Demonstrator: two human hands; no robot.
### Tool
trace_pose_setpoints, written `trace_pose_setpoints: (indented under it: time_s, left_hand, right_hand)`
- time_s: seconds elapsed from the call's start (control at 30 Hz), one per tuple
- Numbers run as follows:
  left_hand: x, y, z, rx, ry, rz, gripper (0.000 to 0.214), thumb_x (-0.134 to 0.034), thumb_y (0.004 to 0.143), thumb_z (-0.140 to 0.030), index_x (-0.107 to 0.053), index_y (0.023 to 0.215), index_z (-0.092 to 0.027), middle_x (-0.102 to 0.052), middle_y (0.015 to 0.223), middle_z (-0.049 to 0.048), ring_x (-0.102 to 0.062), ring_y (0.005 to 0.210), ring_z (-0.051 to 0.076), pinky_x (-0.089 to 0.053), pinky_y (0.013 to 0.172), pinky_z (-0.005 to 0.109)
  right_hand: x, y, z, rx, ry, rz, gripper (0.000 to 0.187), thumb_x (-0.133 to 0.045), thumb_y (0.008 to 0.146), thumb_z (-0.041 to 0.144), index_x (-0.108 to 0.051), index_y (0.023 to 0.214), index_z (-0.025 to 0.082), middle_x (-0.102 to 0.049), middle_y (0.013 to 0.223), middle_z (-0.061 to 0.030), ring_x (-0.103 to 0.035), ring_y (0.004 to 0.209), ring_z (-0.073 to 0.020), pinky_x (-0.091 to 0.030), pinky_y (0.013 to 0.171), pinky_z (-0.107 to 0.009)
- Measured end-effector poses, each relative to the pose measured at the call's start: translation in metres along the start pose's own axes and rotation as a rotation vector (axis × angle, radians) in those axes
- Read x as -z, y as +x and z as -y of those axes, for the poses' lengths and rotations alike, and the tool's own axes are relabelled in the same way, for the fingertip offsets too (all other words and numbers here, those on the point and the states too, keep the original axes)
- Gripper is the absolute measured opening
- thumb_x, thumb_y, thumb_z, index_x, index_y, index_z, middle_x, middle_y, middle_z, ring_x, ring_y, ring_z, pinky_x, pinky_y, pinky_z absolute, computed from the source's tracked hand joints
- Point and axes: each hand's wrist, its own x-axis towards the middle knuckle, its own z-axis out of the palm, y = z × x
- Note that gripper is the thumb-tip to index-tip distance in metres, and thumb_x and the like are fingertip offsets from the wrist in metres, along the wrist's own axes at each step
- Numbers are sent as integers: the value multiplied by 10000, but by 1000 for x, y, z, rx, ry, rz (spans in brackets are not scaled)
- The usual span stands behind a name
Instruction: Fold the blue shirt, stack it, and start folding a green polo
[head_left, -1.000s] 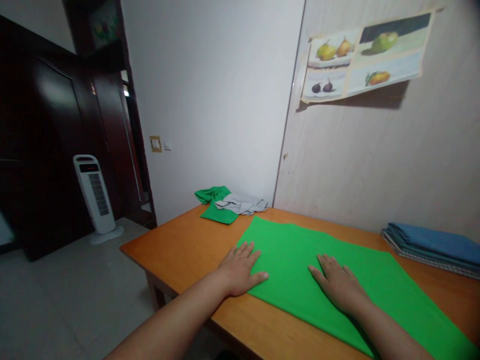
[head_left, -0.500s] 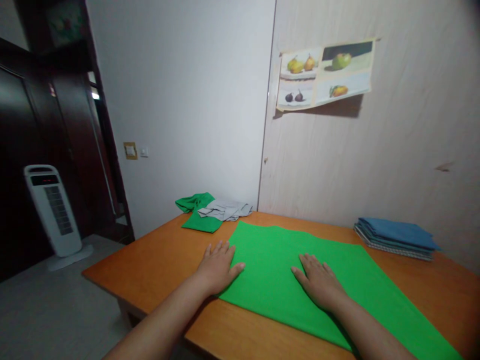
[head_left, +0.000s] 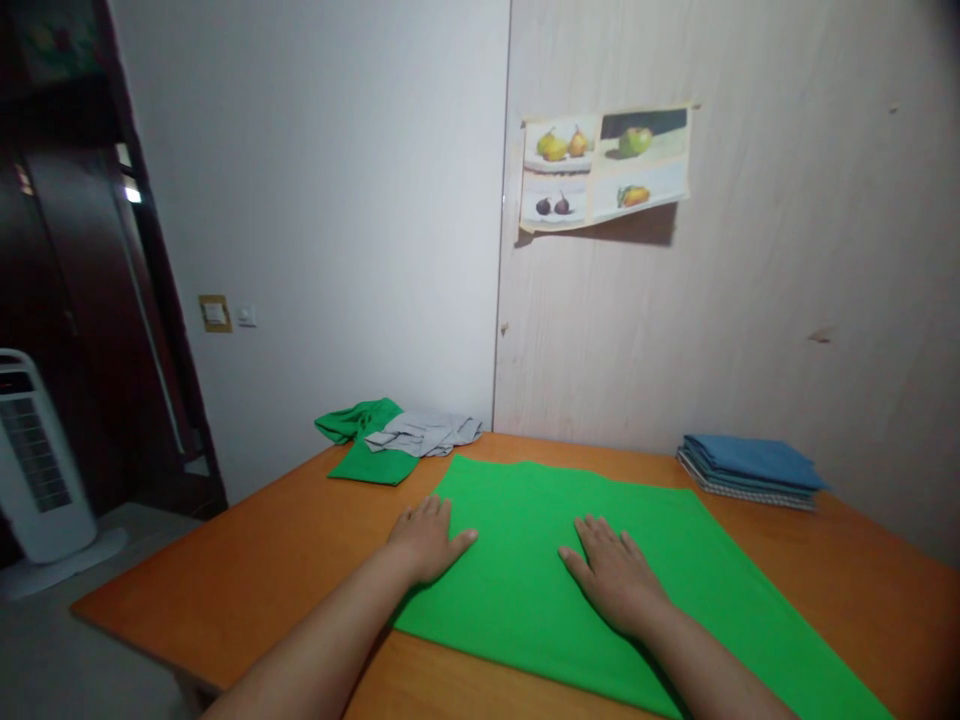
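Observation:
A bright green cloth point(head_left: 517, 560) lies spread over the wooden table point(head_left: 247, 570), its near edge close to the table's front. My left hand point(head_left: 426, 545) rests flat across the cloth's left edge, fingers stretched out and thumb pointing inward over the green. Nearer the middle of the cloth, my right hand point(head_left: 616, 578) lies palm down with its fingers extended. Neither hand grips anything. The cloth's lower right part runs past my right forearm, which covers a piece of it.
At the back left sit a crumpled darker green cloth point(head_left: 375, 465) and a grey cloth point(head_left: 427, 433) partly over it. A stack of folded blue cloths point(head_left: 754, 463) stands at the back right. Walls rise behind the table. A white tower heater or fan point(head_left: 41, 470) stands left on the floor.
The camera view has turned to the right, so the wall, table and cloths shift left in the picture. Both hands remain flat on the green cloth.

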Motion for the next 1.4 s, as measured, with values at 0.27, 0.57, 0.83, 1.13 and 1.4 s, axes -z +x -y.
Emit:
trace_pose_setpoints:
  time_s: [0.27,0.57,0.83,1.13,1.4]
  left_hand:
    - [-3,31,-20,-152,-43,-53,897,-218,916,-744,-337,1538,-108,-226,1624,178,-188,1507,322,-196,1205,501]
    - [-6,72,-25,79,-19,-62,977,-198,889,-772,-364,1507,-34,-264,1587,267,-214,1482,413,-188,1165,614]
    - [-10,83,-49,-99,-38,-45,814,-188,927,-720,-374,1522,-196,-249,1632,101,-187,1512,287,-185,1205,501]
    - [-5,106,-44,22,-23,-71,841,-192,931,-694,-388,1502,-109,-245,1611,211,-191,1495,381,-151,1170,612]
    - [-7,115,-51,20,-49,-38,853,-196,916,-730,-398,1504,-146,-272,1602,207,-238,1475,407,-183,1127,680]
  right_hand:
    - [-3,2,-1,1,-8,-2,814,-251,945,663,-343,1541,117,-285,1611,-126,-196,1506,-294,-107,1222,-510]
    - [-3,-1,1,0,-32,-18,806,-255,949,653,-357,1533,107,-295,1604,-129,-209,1502,-297,-127,1221,-517]
    - [-5,-3,1,2,-45,-31,808,-246,942,664,-366,1532,126,-297,1606,-107,-202,1505,-291,-124,1225,-519]
    - [-5,-5,3,-9,-11,-47,798,-256,940,665,-384,1527,140,-292,1606,-96,-204,1506,-276,-110,1229,-499]
    - [1,-6,5,-16,10,-26,797,-269,947,657,-360,1536,129,-284,1609,-109,-196,1507,-293,-95,1230,-503]
